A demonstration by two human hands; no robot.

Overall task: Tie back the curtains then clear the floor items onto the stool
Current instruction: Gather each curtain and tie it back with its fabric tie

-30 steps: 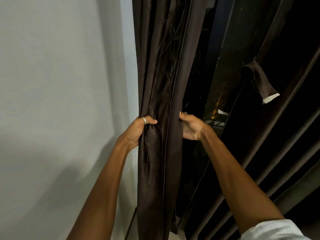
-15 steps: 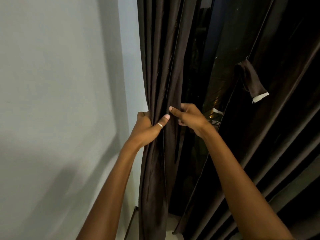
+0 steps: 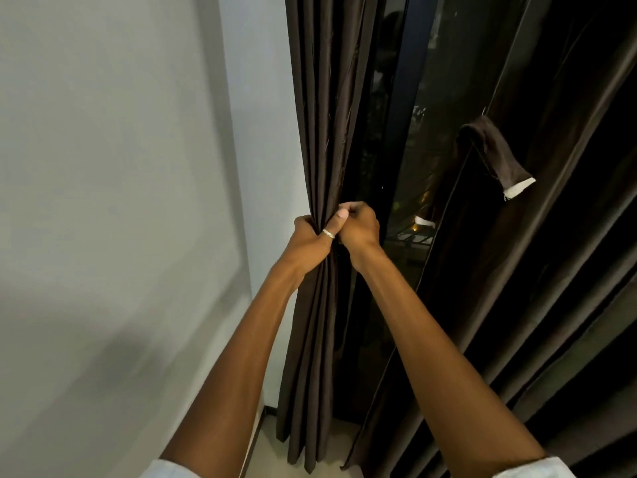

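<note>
At the bottom of the picture we see our white sleeves point(image 3: 537, 468), one near each corner. Our two arms go up from there, long and nearly straight, and meet in the middle of the picture. We think we reach out like this because the curtain hangs a little way off, next to the wall.

Our left hand point(image 3: 312, 241) is curled tight round the left curtain point(image 3: 320, 115). The thumb has a ring point(image 3: 328, 233) on it and lies across the front of the cloth. Our right hand point(image 3: 360, 227) is a fist too. It touches the left hand and pinches the same cloth from the other side. We think both hands squeeze so that all the folds make one thin bunch, ready to be tied. The bunch hangs down to the floor point(image 3: 269, 457) at the bottom middle.

Behind the bunch is the dark window point(image 3: 424, 98), with small lights in it. In the upper right a strap point(image 3: 489, 150) sticks out from the right curtain point(image 3: 568, 270), which hangs loose and wide. It may be a tie, but we cannot be sure. The grey wall point(image 3: 103, 167) fills the left side. We see no stool and no floor things here, so we think that part is not yet begun.
</note>
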